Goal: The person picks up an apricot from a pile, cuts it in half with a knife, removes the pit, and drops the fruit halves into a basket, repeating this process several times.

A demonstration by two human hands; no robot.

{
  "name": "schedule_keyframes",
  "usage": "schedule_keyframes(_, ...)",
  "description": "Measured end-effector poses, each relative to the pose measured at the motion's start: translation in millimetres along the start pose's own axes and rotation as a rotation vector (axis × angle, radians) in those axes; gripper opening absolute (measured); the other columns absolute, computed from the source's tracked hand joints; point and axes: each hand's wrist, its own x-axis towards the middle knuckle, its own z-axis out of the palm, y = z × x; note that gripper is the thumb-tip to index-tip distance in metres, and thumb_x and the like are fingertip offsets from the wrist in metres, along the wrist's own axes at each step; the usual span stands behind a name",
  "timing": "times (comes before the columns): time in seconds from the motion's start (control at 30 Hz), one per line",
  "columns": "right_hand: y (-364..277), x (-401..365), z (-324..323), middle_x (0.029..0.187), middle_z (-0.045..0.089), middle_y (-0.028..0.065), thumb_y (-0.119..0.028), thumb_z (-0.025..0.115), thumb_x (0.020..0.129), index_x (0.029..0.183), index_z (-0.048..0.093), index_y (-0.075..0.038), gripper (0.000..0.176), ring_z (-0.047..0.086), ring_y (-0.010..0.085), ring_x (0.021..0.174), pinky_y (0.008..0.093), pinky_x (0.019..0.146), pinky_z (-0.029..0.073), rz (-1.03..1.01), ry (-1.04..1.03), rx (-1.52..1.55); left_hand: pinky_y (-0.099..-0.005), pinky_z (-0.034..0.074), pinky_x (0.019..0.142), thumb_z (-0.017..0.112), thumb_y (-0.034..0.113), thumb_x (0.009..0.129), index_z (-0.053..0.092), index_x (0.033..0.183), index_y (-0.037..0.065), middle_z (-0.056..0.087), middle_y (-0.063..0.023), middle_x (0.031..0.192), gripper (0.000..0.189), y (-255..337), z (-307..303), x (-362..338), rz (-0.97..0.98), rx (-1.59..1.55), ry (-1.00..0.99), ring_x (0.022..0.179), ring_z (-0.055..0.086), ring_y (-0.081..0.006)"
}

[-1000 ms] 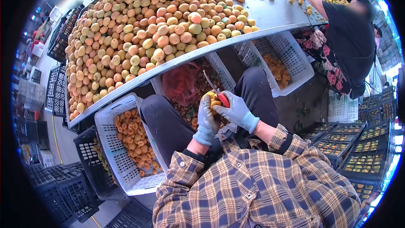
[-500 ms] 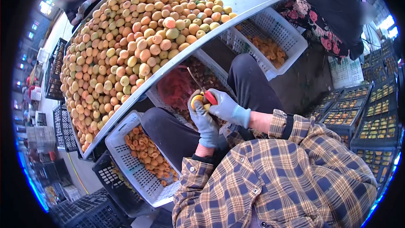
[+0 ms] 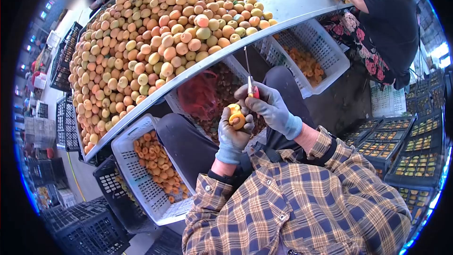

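Observation:
In my gloved left hand (image 3: pixel 232 134) I hold an apricot (image 3: pixel 236 117) cut open, its two orange halves spread and a brown pit showing in the lower one. My gloved right hand (image 3: pixel 273 108) is closed around the red handle of a knife (image 3: pixel 248 66). The thin blade points up and away from the fruit, toward the table edge. Both hands are above my lap, close together but apart. Below them stands a white crate (image 3: pixel 177 106) with a red plastic bag (image 3: pixel 200 95) and many brown pits inside.
Whole apricots (image 3: pixel 155 42) are heaped on the metal table (image 3: pixel 302 0) ahead. A white crate (image 3: pixel 127 160) of apricot halves stands left of my legs, another (image 3: pixel 337 59) right. Co-workers (image 3: pixel 387 23) sit at right and far left. Black crates (image 3: pixel 420 165) of fruit stack at right.
My right hand has drawn the knife up and away from the apricot, blade now upright. The apricot in my left hand has come open. The head view has shifted slightly.

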Motion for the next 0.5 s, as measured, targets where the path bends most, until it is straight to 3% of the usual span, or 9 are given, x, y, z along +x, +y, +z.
schedule_keyframes(0.07, -5, 6, 4, 0.086, 0.056, 0.0024, -0.011, 0.056, 0.089, 0.111, 0.056, 0.000, 0.024, 0.051, 0.0050, 0.072, 0.0182, 0.069, 0.043, -0.021, -0.011, 0.022, -0.0257, 0.042, 0.049, 0.047, 0.039, 0.094, 0.055, 0.102, 0.013, 0.060, -0.0054, 0.084, 0.028, -1, 7, -5, -0.008, 0.072, 0.057, 0.066, 0.057, -0.0211)
schedule_keyframes(0.23, 2, 9, 15, 0.080, 0.054, 0.0053, -0.004, 0.054, 0.086, 0.109, 0.055, 0.001, 0.024, 0.051, 0.0085, 0.065, 0.0203, 0.063, 0.044, -0.013, -0.007, 0.252, -0.0245, 0.040, 0.045, 0.048, 0.038, 0.093, 0.054, 0.102, 0.015, 0.060, -0.0026, 0.088, 0.026, -3, -7, 1, -0.039, 0.166, -0.013, 0.067, 0.058, -0.0179)
schedule_keyframes(0.3, 9, 8, 16, 0.074, 0.053, 0.0008, -0.005, 0.054, 0.088, 0.105, 0.057, 0.001, 0.018, 0.048, 0.0046, 0.060, 0.0188, 0.057, 0.042, -0.050, -0.012, 0.260, -0.0279, 0.050, 0.056, 0.045, 0.033, 0.095, 0.053, 0.107, 0.013, 0.060, -0.0030, 0.095, 0.025, -1, -12, 3, -0.172, 0.089, -0.140, 0.079, 0.061, -0.0170)
schedule_keyframes(0.33, 11, 8, 15, 0.070, 0.051, -0.0006, -0.005, 0.054, 0.088, 0.103, 0.057, 0.001, 0.016, 0.045, 0.0034, 0.056, 0.0182, 0.053, 0.039, -0.069, 0.018, 0.243, -0.0323, 0.054, 0.075, 0.040, 0.030, 0.097, 0.052, 0.112, 0.011, 0.059, -0.0041, 0.103, 0.026, -3, -19, 4, -0.140, 0.135, -0.178, 0.092, 0.061, -0.0167)
schedule_keyframes(0.37, 13, 8, 15, 0.065, 0.049, -0.0019, -0.006, 0.054, 0.088, 0.101, 0.058, 0.001, 0.015, 0.041, 0.0022, 0.052, 0.0176, 0.049, 0.036, -0.089, 0.048, 0.225, -0.0323, 0.054, 0.075, 0.040, 0.030, 0.097, 0.052, 0.112, 0.011, 0.059, -0.0041, 0.103, 0.026, -7, -11, 1, -0.138, 0.130, -0.178, 0.092, 0.061, -0.0167)
schedule_keyframes(0.43, 17, 9, 15, 0.063, 0.047, -0.0027, -0.008, 0.054, 0.089, 0.099, 0.058, 0.001, 0.014, 0.039, 0.0018, 0.051, 0.0173, 0.048, 0.034, -0.078, 0.048, 0.274, -0.0215, 0.042, 0.047, 0.045, 0.043, 0.095, 0.053, 0.103, 0.011, 0.059, -0.0026, 0.088, 0.033, -15, 13, -8, -0.052, 0.233, 0.040, 0.065, 0.058, -0.0167)
schedule_keyframes(0.5, 22, 10, 14, 0.060, 0.044, -0.0042, -0.011, 0.054, 0.091, 0.097, 0.058, 0.001, 0.014, 0.035, 0.0011, 0.047, 0.0168, 0.045, 0.030, -0.061, 0.055, 0.378, -0.0214, 0.041, 0.046, 0.046, 0.042, 0.095, 0.053, 0.103, 0.011, 0.059, -0.0028, 0.088, 0.033, -15, 12, -6, -0.080, 0.196, 0.040, 0.065, 0.058, -0.0163)
